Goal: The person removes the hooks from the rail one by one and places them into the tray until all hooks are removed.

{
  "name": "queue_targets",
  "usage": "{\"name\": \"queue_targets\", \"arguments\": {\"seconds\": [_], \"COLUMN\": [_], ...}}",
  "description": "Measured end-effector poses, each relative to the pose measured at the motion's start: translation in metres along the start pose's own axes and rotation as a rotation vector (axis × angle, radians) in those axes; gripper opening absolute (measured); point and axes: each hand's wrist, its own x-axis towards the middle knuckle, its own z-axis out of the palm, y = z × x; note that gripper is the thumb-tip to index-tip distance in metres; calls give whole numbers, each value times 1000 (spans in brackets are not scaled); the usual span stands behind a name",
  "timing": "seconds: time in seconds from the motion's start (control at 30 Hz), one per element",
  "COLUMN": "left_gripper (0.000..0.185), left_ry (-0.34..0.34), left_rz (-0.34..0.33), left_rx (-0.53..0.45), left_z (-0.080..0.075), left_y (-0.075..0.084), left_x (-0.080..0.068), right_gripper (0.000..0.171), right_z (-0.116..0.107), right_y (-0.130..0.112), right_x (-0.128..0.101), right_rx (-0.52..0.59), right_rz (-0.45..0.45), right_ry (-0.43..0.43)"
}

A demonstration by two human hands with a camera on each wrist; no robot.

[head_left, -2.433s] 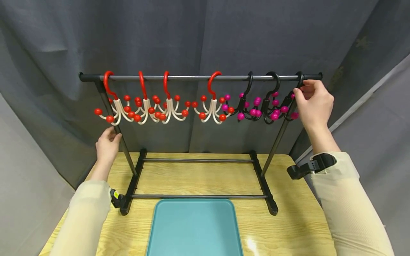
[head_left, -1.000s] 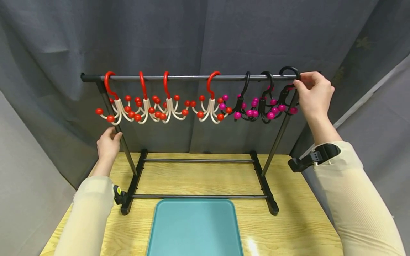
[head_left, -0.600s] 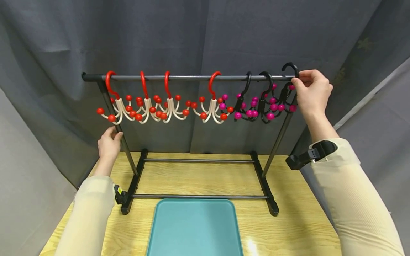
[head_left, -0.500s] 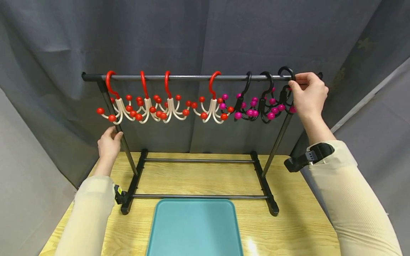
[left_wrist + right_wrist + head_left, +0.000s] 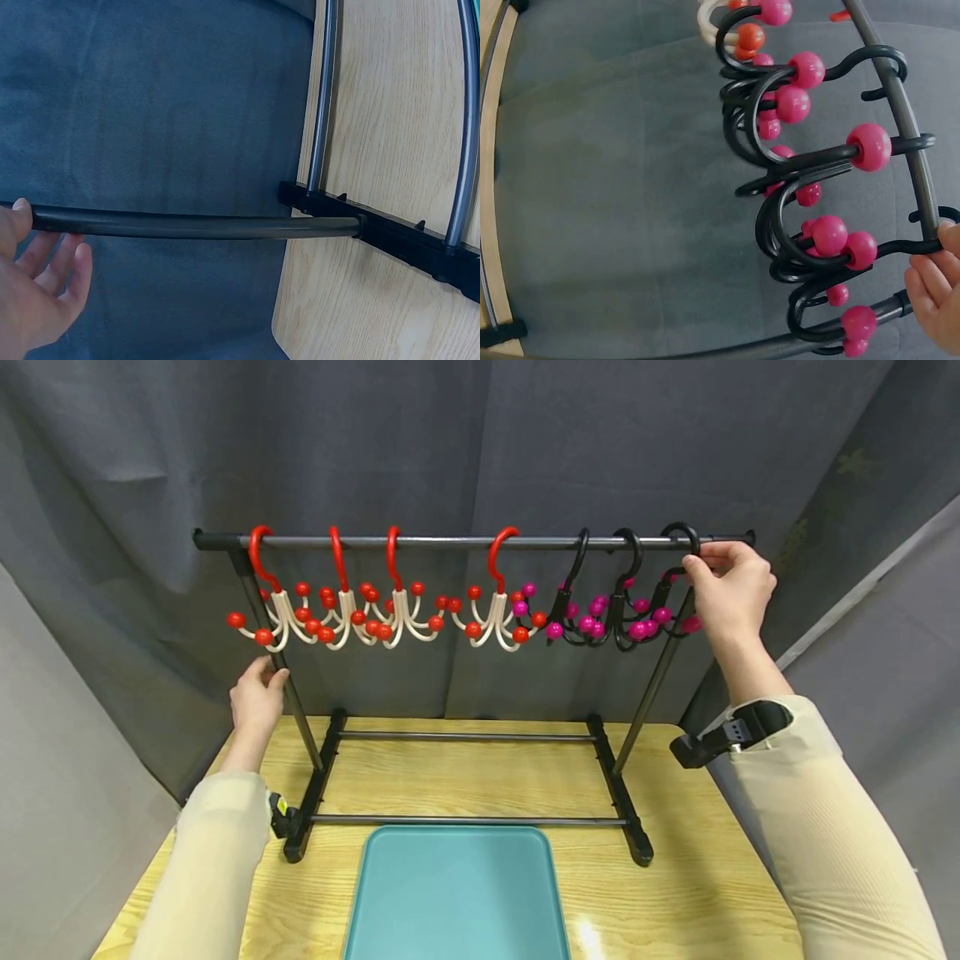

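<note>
A black rack carries a horizontal rod (image 5: pixel 450 542). My right hand (image 5: pixel 733 589) pinches the hook of the rightmost black multi-prong hanger (image 5: pixel 664 589), whose prongs end in pink balls. That hook arches over the rod near its right end, and the hanger's body tilts. The right wrist view shows thumb and fingers on the hook stem (image 5: pixel 904 246). Two more black hangers (image 5: pixel 561 606) hang to its left. At the rack's left side, my left hand (image 5: pixel 255 697) holds the upright post (image 5: pixel 172 225), thumb above and fingers below in the left wrist view.
Several white hangers (image 5: pixel 400 610) with red hooks and red balls hang along the left and middle of the rod. A teal tray (image 5: pixel 461 893) lies on the wooden table (image 5: pixel 465 772) before the rack's base. Grey curtains (image 5: pixel 360 460) stand behind and beside.
My right hand moved the rightmost black hanger left, lifted its hook above the rod, then lowered it over the rod. The other black hangers shifted slightly left. My left hand stays on the post.
</note>
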Motion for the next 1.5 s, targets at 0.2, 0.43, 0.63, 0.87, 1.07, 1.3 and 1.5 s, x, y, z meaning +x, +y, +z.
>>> {"name": "queue_targets", "arguments": {"seconds": [0.2,0.43,0.63,0.87,1.07,1.3,1.5], "left_gripper": [41,42,44,43,41,41,41], "left_ry": [5,-19,-17,-15,6,12,-3], "left_rz": [-3,-17,-19,-24,-11,-4,-17], "left_rx": [-2,-12,-16,-11,-11,-6,-3], "left_z": [4,8,5,5,7,4,4], "left_y": [-1,0,2,0,0,1,0], "left_x": [0,-3,-1,0,-1,0,1], "right_gripper": [28,30,26,21,18,16,15], "right_z": [13,14,0,-8,-14,-19,-23], "right_y": [-7,-12,-14,-12,-13,-16,-13], "right_x": [-2,-11,-11,-10,-13,-15,-21], "right_rx": [27,-17,64,116,168,207,248], "right_rz": [-38,-60,-78,-77,-83,-97,-94], "right_ry": [-47,-92,-55,-13,-9,7,7]}}
